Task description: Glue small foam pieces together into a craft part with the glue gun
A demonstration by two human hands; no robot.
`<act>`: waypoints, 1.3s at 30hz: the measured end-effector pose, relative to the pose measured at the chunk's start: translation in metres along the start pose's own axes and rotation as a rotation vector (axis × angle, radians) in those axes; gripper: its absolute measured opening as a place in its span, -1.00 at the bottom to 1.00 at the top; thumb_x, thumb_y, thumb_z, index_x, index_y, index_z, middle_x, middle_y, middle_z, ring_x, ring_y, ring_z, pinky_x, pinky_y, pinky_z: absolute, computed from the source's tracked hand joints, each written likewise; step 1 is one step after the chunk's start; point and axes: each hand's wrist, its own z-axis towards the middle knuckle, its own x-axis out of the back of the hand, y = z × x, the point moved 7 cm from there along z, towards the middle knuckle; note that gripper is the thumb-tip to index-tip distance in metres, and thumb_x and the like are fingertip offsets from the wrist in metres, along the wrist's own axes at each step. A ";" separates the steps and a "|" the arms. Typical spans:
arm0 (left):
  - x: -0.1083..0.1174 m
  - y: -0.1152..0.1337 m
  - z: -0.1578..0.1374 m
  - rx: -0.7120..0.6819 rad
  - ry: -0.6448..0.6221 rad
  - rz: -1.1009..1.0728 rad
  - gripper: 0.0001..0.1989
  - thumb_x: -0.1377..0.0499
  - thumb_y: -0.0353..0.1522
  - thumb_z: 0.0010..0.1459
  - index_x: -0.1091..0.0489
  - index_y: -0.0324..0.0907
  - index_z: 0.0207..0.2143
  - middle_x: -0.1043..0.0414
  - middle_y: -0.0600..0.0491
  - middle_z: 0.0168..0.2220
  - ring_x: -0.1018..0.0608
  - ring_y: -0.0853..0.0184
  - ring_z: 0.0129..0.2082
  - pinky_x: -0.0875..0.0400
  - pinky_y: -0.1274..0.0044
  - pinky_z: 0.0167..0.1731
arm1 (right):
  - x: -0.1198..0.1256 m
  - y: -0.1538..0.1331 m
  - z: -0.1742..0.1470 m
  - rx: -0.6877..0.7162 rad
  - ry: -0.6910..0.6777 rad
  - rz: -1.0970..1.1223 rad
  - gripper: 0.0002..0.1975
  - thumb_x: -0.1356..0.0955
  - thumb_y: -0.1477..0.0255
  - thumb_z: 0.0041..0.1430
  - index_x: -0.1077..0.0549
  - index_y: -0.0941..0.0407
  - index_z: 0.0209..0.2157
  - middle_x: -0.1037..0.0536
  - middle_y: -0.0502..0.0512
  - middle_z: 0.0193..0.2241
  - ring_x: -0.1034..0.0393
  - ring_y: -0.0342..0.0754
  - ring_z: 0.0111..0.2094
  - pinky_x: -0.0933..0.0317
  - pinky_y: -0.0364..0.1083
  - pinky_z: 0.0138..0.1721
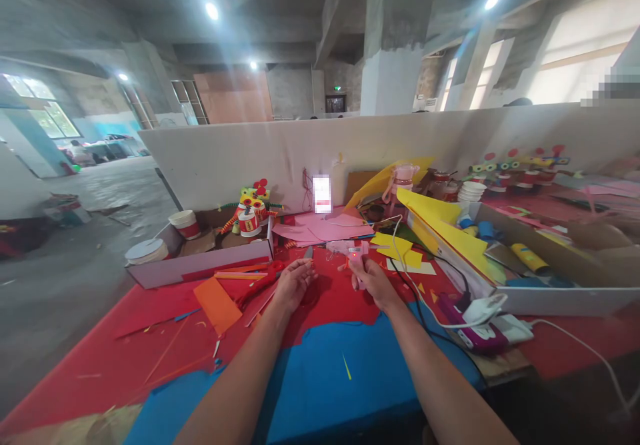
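In the middle of the head view, my right hand (371, 281) is wrapped round the handle of a pink hot glue gun (354, 256). A small red light glows on the gun's body, and its nozzle end lies close to my left hand's side or is hard to make out. My left hand (296, 284) is closed in a pinch, with a tiny orange-red bit at its fingertips too small to name. Beside it lie red-handled scissors (265, 281), partly hidden. Orange card (218, 306) rests to the left, and pink sheets (325, 226) lie beyond both hands.
A box (200, 265) at left holds paper cups and a cup figure (250, 220). Another box (560, 302) at right holds coloured card and rolls. A power strip (470, 328) with trailing cords sits at right. A white partition (240, 158) stands behind the red-covered table (100, 365).
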 end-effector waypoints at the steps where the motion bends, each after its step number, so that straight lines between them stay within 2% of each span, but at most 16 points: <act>1: 0.000 0.000 0.000 -0.005 0.001 -0.005 -0.83 -0.37 -0.50 -0.14 -0.47 -0.28 -0.42 -0.48 0.08 -0.53 -0.51 0.46 -0.55 -0.48 0.58 -0.41 | 0.000 0.001 0.000 0.002 -0.002 -0.005 -0.56 -0.36 0.05 0.05 -0.40 0.15 -0.26 -0.61 0.14 -0.35 -0.18 -0.26 -0.72 -0.07 -0.18 -0.64; 3: -0.001 0.001 -0.001 -0.011 -0.005 -0.011 -0.84 -0.36 -0.51 -0.13 -0.47 -0.28 -0.43 -0.48 0.08 -0.53 -0.51 0.47 -0.55 -0.49 0.58 -0.41 | 0.000 0.002 0.000 -0.001 -0.003 -0.021 -0.53 -0.34 0.02 0.06 -0.39 0.15 -0.23 -0.61 0.12 -0.38 -0.17 -0.25 -0.74 -0.05 -0.18 -0.66; 5: -0.002 0.001 -0.002 -0.011 -0.014 -0.014 -0.84 -0.36 -0.51 -0.12 -0.47 -0.28 -0.43 -0.48 0.09 -0.52 -0.51 0.47 -0.55 -0.49 0.58 -0.41 | 0.000 0.003 0.000 -0.002 -0.007 -0.050 -0.52 -0.31 -0.01 0.08 -0.40 0.14 -0.23 -0.57 0.05 -0.52 -0.15 -0.23 -0.76 -0.03 -0.18 -0.66; 8: -0.001 0.001 -0.002 -0.006 -0.011 -0.020 -0.84 -0.36 -0.51 -0.11 -0.47 -0.28 -0.42 -0.49 0.08 -0.50 -0.53 0.45 -0.52 -0.50 0.57 -0.37 | 0.001 0.003 -0.002 0.012 -0.031 -0.101 -0.50 -0.26 -0.03 0.14 -0.43 0.14 -0.28 -0.38 -0.08 -0.74 -0.13 -0.19 -0.74 -0.01 -0.18 -0.64; 10: 0.000 0.001 -0.002 -0.007 -0.008 -0.025 -0.84 -0.35 -0.52 -0.10 -0.46 -0.28 -0.41 -0.50 0.07 -0.49 -0.54 0.44 -0.52 -0.51 0.56 -0.37 | 0.001 0.002 -0.003 0.024 -0.050 -0.116 -0.49 -0.24 -0.04 0.15 -0.45 0.15 -0.30 -0.29 -0.12 -0.79 -0.11 -0.18 -0.74 0.00 -0.19 -0.63; 24: 0.002 -0.001 0.001 -0.008 0.030 -0.011 -0.86 -0.35 -0.53 -0.07 -0.46 -0.30 -0.40 -0.48 0.10 -0.52 -0.52 0.47 -0.53 -0.50 0.58 -0.36 | -0.001 0.004 -0.004 0.040 -0.082 -0.268 -0.51 -0.18 -0.06 0.17 -0.32 0.10 -0.42 -0.18 -0.17 -0.79 -0.08 -0.20 -0.76 0.05 -0.19 -0.67; 39: 0.001 -0.001 -0.001 0.016 0.024 -0.020 -0.90 -0.31 -0.55 -0.03 -0.46 -0.30 -0.42 -0.49 0.07 -0.52 -0.54 0.46 -0.53 -0.53 0.59 -0.37 | -0.006 -0.004 -0.006 0.068 -0.087 -0.301 -0.52 -0.17 -0.04 0.18 -0.31 0.10 -0.45 -0.20 -0.16 -0.78 -0.09 -0.20 -0.74 0.02 -0.19 -0.66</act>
